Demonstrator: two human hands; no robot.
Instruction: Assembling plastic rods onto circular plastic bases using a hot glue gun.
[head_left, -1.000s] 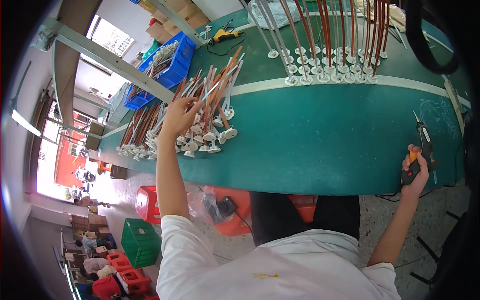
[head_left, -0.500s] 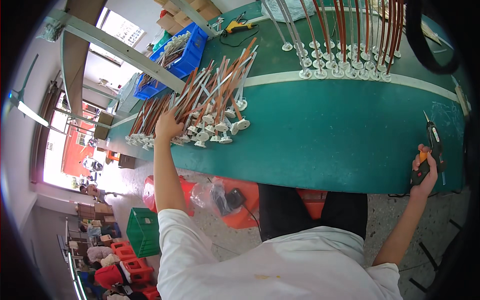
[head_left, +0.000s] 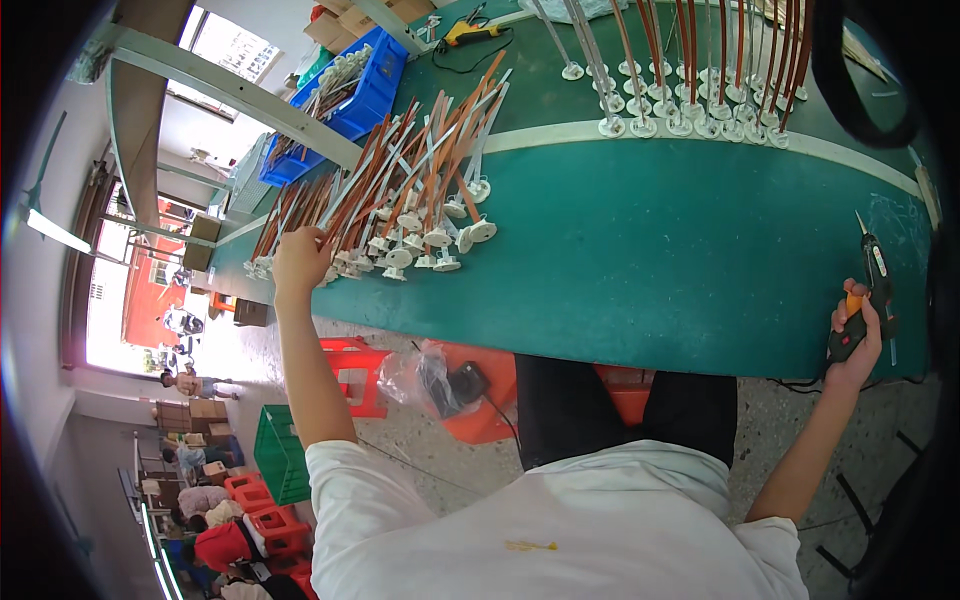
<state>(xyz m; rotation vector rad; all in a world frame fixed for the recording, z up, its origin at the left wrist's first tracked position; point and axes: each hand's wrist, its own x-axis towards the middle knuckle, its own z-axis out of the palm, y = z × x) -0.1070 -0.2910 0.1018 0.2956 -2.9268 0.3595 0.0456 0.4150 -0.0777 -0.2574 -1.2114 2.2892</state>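
Observation:
At the left of the table, my left hand [head_left: 302, 258] reaches into a heaped pile of thin brown and grey sticks [head_left: 400, 170] with white round bases [head_left: 436, 238]. Its fingers are bent together at the pile's left part; what they pinch, if anything, is hidden. Over at the right table edge, my right hand [head_left: 853, 340] grips a black glue gun [head_left: 874, 268] with an orange trigger. The gun's thin nozzle points up and away from me.
Several similar sticks [head_left: 690, 60] stand upright on their bases at the far side of the green table [head_left: 620, 240]. A blue crate [head_left: 375, 90] and a yellow corded gun [head_left: 470, 34] lie beyond the pile. Red stools [head_left: 480, 410] stand below the near edge.
My left hand has shifted left and slightly farther away along the pile, and its fingers have drawn together. My right hand still holds the glue gun. The whole view has shifted slightly.

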